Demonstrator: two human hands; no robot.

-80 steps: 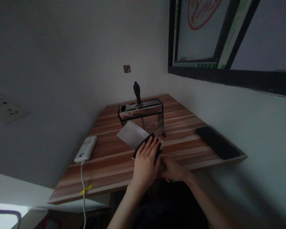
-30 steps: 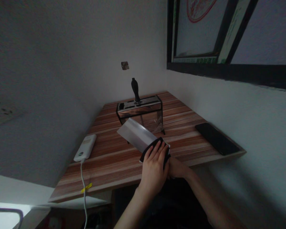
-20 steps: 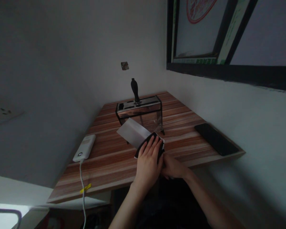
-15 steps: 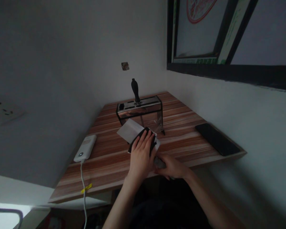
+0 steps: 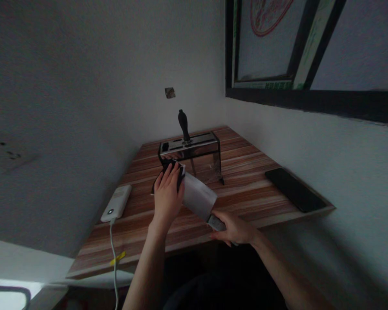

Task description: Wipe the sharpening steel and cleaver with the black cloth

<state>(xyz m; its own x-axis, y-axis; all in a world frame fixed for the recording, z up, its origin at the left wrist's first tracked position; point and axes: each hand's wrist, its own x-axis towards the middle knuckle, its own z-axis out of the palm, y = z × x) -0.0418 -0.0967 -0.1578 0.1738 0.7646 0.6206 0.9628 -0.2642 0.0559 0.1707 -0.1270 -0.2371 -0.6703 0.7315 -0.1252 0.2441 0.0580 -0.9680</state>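
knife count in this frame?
2. One cleaver, handle in the right hand, left hand pressing a dark cloth on its far end. One black-handled knife standing in the rack behind. More could sit hidden in the rack's other slots.

Metal knife rack (image 5: 190,155) at back middle of wooden bench (image 5: 245,170), black-handled tool (image 5: 183,124) standing in it. White power bank (image 5: 117,203) left, black flat phone (image 5: 294,190) right. Before rack, broad steel cleaver (image 5: 198,197), dark cloth (image 5: 166,164) on its far end.
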